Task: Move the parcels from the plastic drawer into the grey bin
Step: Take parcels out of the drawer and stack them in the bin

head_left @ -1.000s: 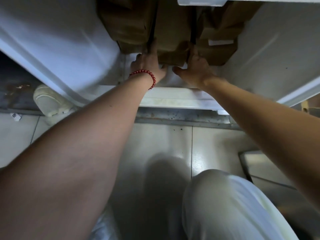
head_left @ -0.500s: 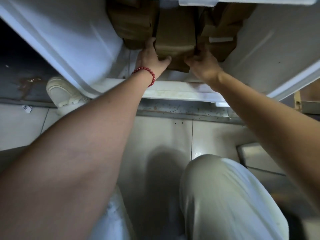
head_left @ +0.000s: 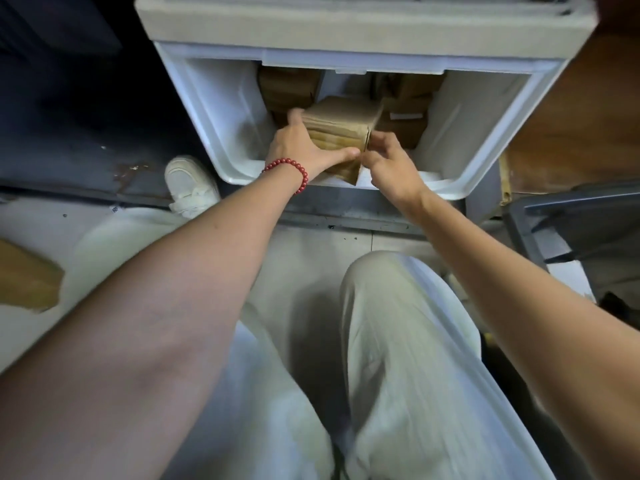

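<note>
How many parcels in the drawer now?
3: middle parcel gripped between left hand and right hand; back-left parcel; back-right parcel, white-labelled. Others may be hidden behind.

This looks like a storeroom or back room where packages are kept and sorted, not a living space. A white plastic drawer (head_left: 221, 133) is stuffed with brown paper parcels (head_left: 337, 124), and a grey bin (head_left: 571, 202) stands on the pale tiled floor (head_left: 304, 265) just beside it. Another brown package (head_left: 27, 282) lies loose on the tiles, and a dark, scuffed, rust-stained ledge (head_left: 86, 168) runs along the floor's edge.
</note>
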`<state>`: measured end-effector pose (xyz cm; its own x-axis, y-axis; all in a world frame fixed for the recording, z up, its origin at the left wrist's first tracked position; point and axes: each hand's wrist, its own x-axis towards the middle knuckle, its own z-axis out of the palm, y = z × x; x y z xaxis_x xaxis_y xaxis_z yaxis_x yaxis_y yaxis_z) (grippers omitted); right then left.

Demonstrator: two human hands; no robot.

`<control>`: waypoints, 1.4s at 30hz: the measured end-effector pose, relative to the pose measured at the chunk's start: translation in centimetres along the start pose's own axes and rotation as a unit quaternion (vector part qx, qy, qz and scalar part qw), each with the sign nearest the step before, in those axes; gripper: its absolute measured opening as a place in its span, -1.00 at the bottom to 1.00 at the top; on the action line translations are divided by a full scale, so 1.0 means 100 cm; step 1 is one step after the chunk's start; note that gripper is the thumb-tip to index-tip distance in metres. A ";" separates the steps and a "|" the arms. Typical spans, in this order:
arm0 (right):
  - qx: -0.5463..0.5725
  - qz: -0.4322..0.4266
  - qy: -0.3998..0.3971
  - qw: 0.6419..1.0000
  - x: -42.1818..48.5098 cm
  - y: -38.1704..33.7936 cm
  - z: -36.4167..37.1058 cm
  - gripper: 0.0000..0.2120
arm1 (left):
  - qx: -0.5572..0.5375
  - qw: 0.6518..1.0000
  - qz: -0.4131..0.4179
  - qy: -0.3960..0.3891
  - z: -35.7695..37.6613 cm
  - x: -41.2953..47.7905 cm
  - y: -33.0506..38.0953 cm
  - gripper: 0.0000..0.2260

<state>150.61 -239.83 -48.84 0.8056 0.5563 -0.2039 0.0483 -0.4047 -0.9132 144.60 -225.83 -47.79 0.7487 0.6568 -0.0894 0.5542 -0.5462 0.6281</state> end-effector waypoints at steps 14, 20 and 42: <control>-0.063 -0.057 0.096 0.992 -0.119 0.004 -0.037 -0.46 | -0.055 0.989 0.132 -0.025 -0.049 -0.091 0.022 0.02; 0.083 0.005 0.225 0.971 -0.143 0.019 -0.044 -0.49 | -0.100 0.975 0.173 -0.096 -0.064 -0.122 0.012 0.10; 0.301 0.023 0.208 0.930 -0.160 0.029 -0.063 -0.59 | -0.362 0.925 0.092 -0.072 -0.046 -0.142 0.033 -0.29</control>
<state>141.58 -254.48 -45.96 0.9636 0.1679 -0.2082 -0.2309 0.1289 -0.9644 134.14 -234.59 -40.85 0.8753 0.4837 0.0007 0.0630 -0.1155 0.9913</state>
